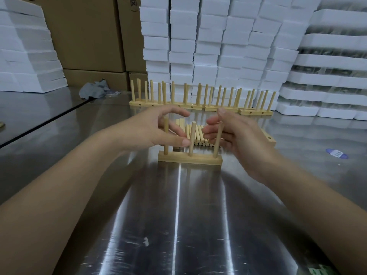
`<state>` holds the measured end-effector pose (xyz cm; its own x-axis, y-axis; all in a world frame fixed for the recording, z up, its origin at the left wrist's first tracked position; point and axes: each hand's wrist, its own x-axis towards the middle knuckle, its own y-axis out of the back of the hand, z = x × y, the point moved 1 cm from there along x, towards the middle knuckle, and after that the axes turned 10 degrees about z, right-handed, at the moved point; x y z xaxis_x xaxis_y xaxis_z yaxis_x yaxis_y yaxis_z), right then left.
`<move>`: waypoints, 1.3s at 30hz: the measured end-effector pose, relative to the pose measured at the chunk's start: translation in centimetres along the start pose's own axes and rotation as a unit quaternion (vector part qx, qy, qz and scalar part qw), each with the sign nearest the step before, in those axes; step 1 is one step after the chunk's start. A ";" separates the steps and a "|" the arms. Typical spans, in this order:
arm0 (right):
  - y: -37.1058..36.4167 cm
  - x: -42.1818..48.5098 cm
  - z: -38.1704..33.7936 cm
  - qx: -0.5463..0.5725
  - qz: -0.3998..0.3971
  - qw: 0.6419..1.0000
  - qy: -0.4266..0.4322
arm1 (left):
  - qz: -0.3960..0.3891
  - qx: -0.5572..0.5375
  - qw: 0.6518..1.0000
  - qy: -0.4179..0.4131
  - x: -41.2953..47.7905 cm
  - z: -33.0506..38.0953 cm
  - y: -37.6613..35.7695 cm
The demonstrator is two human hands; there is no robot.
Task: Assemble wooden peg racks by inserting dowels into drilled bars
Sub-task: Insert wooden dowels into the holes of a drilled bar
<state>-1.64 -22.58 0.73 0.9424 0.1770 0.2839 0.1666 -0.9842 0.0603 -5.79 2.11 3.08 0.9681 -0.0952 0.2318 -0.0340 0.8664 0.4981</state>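
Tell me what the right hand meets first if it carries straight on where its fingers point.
Probably the middle dowel standing in the bar: the right hand points its fingers left at it. Depth is unclear; they may pass behind it.

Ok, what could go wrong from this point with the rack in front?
1. The right dowel leans in the bar, so it may not be fully seated and could work loose.
2. The left hand and right hand hover close round the dowels; a bump could tip the narrow bar on the shiny table.
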 end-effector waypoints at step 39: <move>-2.5 -0.4 0.8 0.157 -0.014 0.985 -0.076 | -0.068 0.116 0.988 0.079 0.5 -2.5 -0.2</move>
<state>-2.21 -20.22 -0.30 0.9646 0.2246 0.1386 0.2526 -0.9377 -0.2386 -4.74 3.10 1.04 0.9936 -0.1102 0.0248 0.0617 0.7133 0.6981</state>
